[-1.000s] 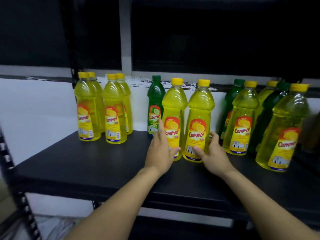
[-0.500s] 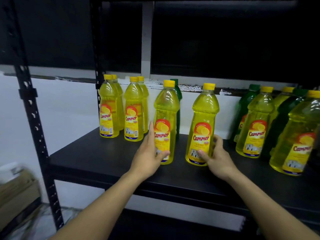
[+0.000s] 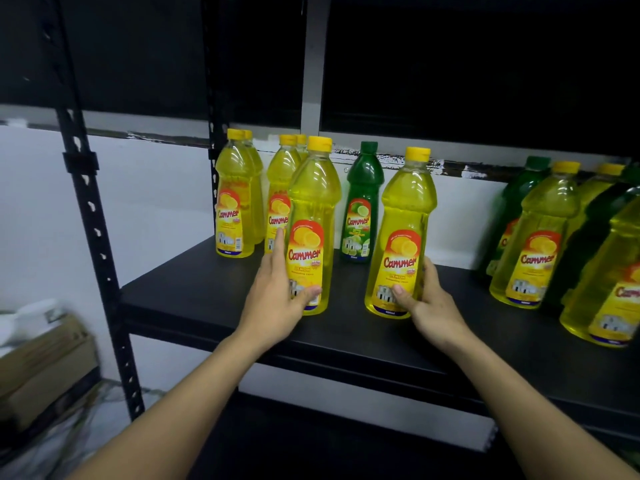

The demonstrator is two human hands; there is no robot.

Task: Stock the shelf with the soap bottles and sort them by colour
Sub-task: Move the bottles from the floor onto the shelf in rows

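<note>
Now I have a yellow bottle in each hand on the black shelf (image 3: 194, 292), both standing upright with their long axes vertical. My left hand (image 3: 277, 299) is wrapped partway around the left yellow bottle (image 3: 311, 216), thumb across the label and forefinger stretched up its side; my right hand (image 3: 427, 299) clasps the right yellow bottle (image 3: 407, 233) low on its body. The sorted yellow group (image 3: 239, 195) stands to the left and a little behind, just beyond my left bottle, so the left hand is nearer and the slide runs leftward. Compared with half a second ago, the left bottle has shifted left, uncovering the green bottle (image 3: 362, 202) between my two.
</note>
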